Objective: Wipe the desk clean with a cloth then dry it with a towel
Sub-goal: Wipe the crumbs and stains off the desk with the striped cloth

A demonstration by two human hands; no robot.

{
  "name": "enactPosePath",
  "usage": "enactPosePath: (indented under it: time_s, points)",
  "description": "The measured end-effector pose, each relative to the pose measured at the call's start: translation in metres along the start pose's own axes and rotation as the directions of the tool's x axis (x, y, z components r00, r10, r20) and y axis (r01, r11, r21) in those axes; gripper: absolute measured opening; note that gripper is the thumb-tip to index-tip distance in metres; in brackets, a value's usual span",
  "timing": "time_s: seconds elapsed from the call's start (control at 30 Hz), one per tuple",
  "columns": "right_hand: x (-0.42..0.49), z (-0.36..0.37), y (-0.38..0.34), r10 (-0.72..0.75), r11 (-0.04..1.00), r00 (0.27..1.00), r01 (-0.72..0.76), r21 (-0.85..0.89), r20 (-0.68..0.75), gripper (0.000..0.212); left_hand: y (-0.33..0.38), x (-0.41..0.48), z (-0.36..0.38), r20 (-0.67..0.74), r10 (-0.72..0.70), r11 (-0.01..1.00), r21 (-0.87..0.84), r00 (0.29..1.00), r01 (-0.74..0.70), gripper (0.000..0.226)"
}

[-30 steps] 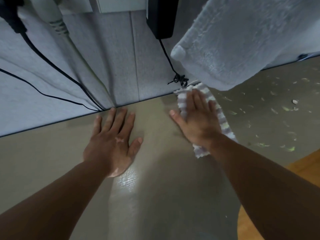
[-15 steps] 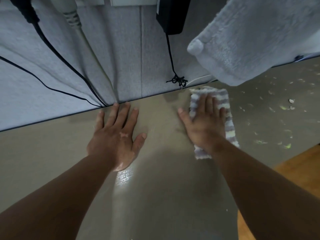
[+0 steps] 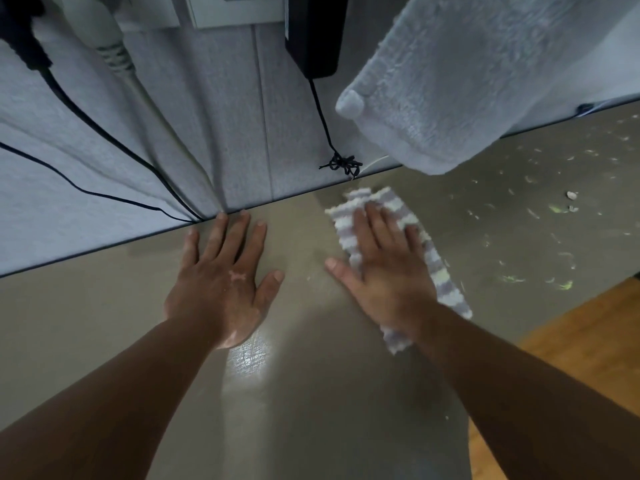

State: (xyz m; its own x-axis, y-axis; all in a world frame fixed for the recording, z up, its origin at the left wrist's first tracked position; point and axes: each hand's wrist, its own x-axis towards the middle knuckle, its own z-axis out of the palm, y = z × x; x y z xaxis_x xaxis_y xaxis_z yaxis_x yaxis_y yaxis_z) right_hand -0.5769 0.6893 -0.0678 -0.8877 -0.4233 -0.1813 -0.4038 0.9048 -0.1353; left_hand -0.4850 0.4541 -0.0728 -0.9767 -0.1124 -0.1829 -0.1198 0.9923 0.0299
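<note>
Near the rear edge of the bench (image 3: 104, 323), the striped cloth (image 3: 441, 271) lies flat beneath the right hand (image 3: 384, 271), whose straight fingers press it down. Left hand (image 3: 221, 289): flat, fingers spread, palm on the bench, holding nothing. A pale towel (image 3: 467, 81) hangs above the cloth. Greenish crumbs (image 3: 561, 209) are scattered further right.

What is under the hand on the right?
Under the right hand lies the striped cloth, flat on the desk. Its ends stick out; its middle, and the desk beneath it, are covered.
</note>
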Motion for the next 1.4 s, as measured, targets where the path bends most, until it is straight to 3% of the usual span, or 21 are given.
enactPosePath:
  time_s: [0.13,0.33,0.5,0.6,0.8,0.97,1.17,1.3,1.4]
  points:
    - [0.038,-0.004,0.01,0.128,0.991,0.992,-0.128,0.04,-0.017,0.103,-0.001,0.001,0.001,-0.012,0.0,1.0,-0.008,1.0,0.0,0.081]
    - [0.014,-0.001,-0.01,0.164,0.984,0.986,-0.166,0.066,0.036,0.107,0.001,0.001,0.001,-0.006,-0.006,1.0,0.008,1.0,0.007,0.084]
    - [-0.046,-0.001,-0.039,0.064,0.97,0.992,-0.087,0.226,0.107,0.1,0.002,0.0,0.0,-0.003,-0.007,1.0,0.007,1.0,0.007,0.084]
    - [-0.05,-0.029,-0.012,-0.006,0.909,0.994,-0.042,0.416,0.113,0.074,0.001,0.0,-0.001,-0.003,0.0,1.0,0.007,1.0,0.0,0.081]
    - [-0.024,-0.061,0.051,-0.292,0.953,0.947,0.277,0.124,0.132,0.035,0.0,0.0,0.0,-0.006,0.006,1.0,0.008,1.0,-0.006,0.081]
    - [-0.02,-0.059,0.044,-0.38,0.925,0.923,0.379,0.025,0.066,0.009,0.001,0.0,-0.001,-0.001,0.003,1.0,0.012,1.0,-0.003,0.082]
    - [-0.006,-0.109,0.027,-0.333,0.927,0.942,0.334,0.171,-0.031,0.01,0.001,0.0,-0.001,-0.006,0.001,1.0,0.008,1.0,-0.001,0.083]
    - [0.002,-0.134,0.016,-0.407,0.878,0.873,0.455,0.148,-0.267,0.011,0.0,-0.001,0.0,-0.007,0.0,1.0,0.013,1.0,0.0,0.084]
    - [-0.01,-0.118,0.011,-0.421,0.874,0.846,0.475,0.103,-0.329,0.011,0.0,0.0,0.0,-0.003,-0.004,1.0,0.008,1.0,0.004,0.084]
